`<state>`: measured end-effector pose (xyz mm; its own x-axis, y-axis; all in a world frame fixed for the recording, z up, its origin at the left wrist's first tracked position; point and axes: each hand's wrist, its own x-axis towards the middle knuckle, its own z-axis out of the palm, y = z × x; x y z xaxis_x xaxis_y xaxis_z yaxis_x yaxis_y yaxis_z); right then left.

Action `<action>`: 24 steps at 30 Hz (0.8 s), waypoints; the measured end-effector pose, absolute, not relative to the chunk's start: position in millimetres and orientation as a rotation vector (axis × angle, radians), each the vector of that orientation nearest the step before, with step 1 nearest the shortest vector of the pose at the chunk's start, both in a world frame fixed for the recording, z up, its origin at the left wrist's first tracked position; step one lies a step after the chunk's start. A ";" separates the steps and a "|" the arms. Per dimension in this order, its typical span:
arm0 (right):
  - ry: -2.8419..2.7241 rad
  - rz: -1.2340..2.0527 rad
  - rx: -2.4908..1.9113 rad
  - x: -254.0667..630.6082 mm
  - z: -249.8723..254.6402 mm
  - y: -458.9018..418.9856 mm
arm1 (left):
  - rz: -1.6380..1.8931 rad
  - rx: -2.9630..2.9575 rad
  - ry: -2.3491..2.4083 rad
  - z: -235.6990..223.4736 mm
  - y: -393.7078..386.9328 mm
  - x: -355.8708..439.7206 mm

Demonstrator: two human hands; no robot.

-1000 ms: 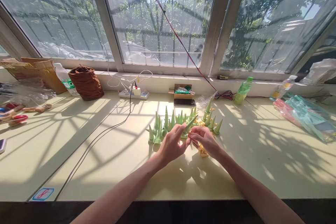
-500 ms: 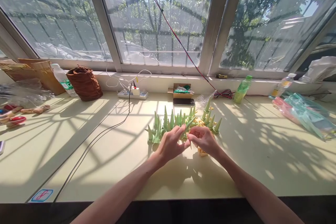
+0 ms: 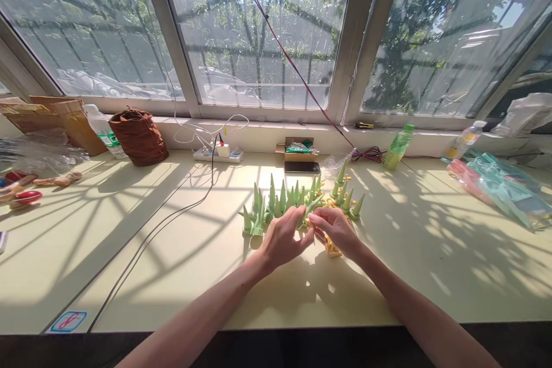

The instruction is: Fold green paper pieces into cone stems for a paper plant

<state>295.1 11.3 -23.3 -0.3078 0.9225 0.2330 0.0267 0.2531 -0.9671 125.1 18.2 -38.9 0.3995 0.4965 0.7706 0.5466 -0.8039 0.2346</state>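
Note:
Over the middle of the table my two hands almost meet at the fingertips. My left hand [image 3: 284, 237] is closed around the base of a green cone [image 3: 314, 203], whose tip slants up to the right. Thumb and fingers of my right hand [image 3: 338, 230] are pinched together at the cone's lower end, on what looks like a small yellow piece [image 3: 307, 222]. Fingers hide most of the contact. Several pale green cones [image 3: 246, 221] stand upright behind and left of my hands. More yellow pieces [image 3: 333, 250] lie beneath and behind my right hand.
Behind the cones are a black phone [image 3: 302, 167] and a small open cardboard box [image 3: 301, 155]. A power strip [image 3: 235, 156] trails a black cable [image 3: 190, 204] across the table's left. A green bottle [image 3: 399, 148] and plastic bags [image 3: 504, 187] stand or lie to the right.
The cone in my left hand has tipped slightly lower to the right. My right fingers have shifted a little at its base; the standing cones have not moved.

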 end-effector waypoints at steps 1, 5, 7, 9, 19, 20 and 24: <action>-1.571 1.220 -0.896 295.4 -23.6 11.5 | -1.390 -2.587 -0.966 -39.0 17.7 125.5; -1.494 1.329 -0.846 297.2 -26.0 12.9 | -1.391 -2.606 -0.978 -40.7 17.0 126.2; -1.436 1.401 -0.825 297.5 -27.3 13.7 | -1.399 -2.614 -0.974 -41.4 17.1 126.4; -1.360 1.493 -0.812 297.3 -28.3 14.5 | -1.406 -2.620 -0.967 -41.4 17.1 126.4; -1.207 1.732 -0.808 296.3 -26.9 14.2 | -1.412 -2.664 -0.937 -40.0 19.5 124.6; -1.208 1.723 -0.812 296.0 -26.9 14.2 | -1.410 -2.673 -0.936 -40.0 20.1 124.4; -1.238 1.666 -0.837 295.0 -28.3 15.5 | -1.385 -2.717 -0.944 -38.9 21.2 123.5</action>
